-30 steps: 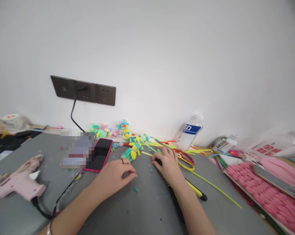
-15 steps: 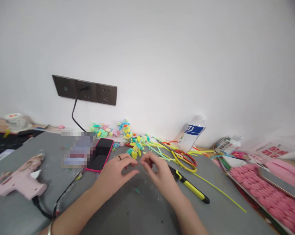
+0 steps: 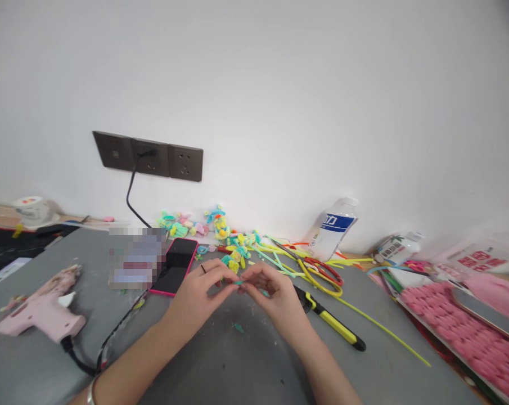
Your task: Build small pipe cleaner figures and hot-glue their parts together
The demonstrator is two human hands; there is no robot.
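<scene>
Above the grey table, my left hand (image 3: 201, 292) and my right hand (image 3: 273, 289) meet at the fingertips. Pinched between thumb and fingers of both is a small teal piece (image 3: 238, 282), mostly covered; its exact kind is too small to make out. Just behind the hands lie fuzzy yellow and teal pipe-cleaner figures (image 3: 236, 256). Yellow-and-black-handled pliers (image 3: 336, 327) rest beside my right wrist, their jaws partly hidden by that hand. A teal scrap (image 3: 238, 327) is on the table below the fingers.
On the left are a pink glue gun (image 3: 43, 315) with a black cable and a pink-edged phone (image 3: 176, 264). Loose pipe cleaners (image 3: 381, 326), yellow-handled scissors (image 3: 321, 286) and a bottle (image 3: 334, 228) stand or lie right of centre. Pink knitted material (image 3: 460, 320) is far right.
My fingertips have come together, and the teal piece now shows between them; before, a small gap separated the hands. The whole view has shifted slightly.
</scene>
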